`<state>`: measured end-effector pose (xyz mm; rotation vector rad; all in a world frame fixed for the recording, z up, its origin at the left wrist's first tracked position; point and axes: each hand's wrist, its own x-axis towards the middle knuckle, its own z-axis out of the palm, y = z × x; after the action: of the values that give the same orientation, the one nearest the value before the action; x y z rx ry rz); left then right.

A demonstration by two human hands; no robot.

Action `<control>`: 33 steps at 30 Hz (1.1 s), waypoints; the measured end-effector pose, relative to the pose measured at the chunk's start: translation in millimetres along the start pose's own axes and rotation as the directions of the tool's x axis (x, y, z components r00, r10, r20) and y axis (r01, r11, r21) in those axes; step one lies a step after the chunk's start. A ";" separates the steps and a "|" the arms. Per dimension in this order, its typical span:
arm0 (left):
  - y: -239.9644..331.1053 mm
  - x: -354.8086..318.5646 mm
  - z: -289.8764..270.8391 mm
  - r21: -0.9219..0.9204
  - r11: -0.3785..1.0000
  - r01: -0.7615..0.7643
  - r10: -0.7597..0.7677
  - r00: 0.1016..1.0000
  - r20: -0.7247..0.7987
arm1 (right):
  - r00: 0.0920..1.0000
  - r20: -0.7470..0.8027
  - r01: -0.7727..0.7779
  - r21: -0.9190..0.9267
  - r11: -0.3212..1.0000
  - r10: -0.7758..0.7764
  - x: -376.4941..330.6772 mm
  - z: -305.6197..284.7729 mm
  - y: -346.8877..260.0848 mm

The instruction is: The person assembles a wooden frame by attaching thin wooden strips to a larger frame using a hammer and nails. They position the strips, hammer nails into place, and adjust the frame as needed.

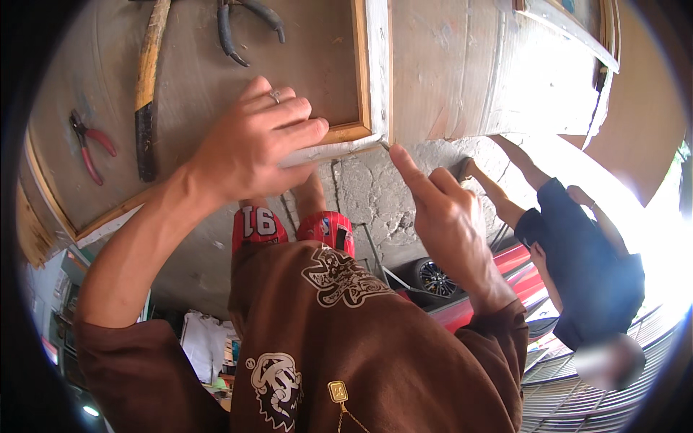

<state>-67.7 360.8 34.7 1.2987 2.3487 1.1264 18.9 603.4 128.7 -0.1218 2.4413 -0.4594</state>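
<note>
The left hand (pixel 266 141), fingers loosely spread, is seemingly steadying the white-edged wooden frame (pixel 373 79) along its near side, while the right hand (pixel 451 206), index extended, is guiding a thin, half-hidden metal tool (pixel 384 144) at its near-right corner.

Strong right-side glare, fisheye-bent edges

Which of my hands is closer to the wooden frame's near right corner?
Right. Your right hand has its index fingertip just beside that corner; your left hand is over the frame's near edge, farther left.
</note>
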 end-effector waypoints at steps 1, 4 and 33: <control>2.9 2.4 1.2 0.003 1.000 0.004 -0.004 1.000 -0.007 | 1.000 0.019 -0.005 -0.022 1.000 0.005 -1.1 -1.6 0.0; 3.5 4.1 -0.4 0.001 1.000 0.019 -0.019 0.999 0.037 | 1.000 0.006 -0.013 -0.190 0.982 0.015 -4.5 0.9 -11.8; -1.7 2.3 2.8 0.080 0.996 -0.032 0.027 0.998 0.062 | 0.559 -0.828 0.513 0.308 0.801 -0.040 49.8 161.5 28.0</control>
<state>-68.6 363.5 31.9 1.3788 2.3609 0.9954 79.5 572.0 -28.4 -0.0987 3.0348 -1.6438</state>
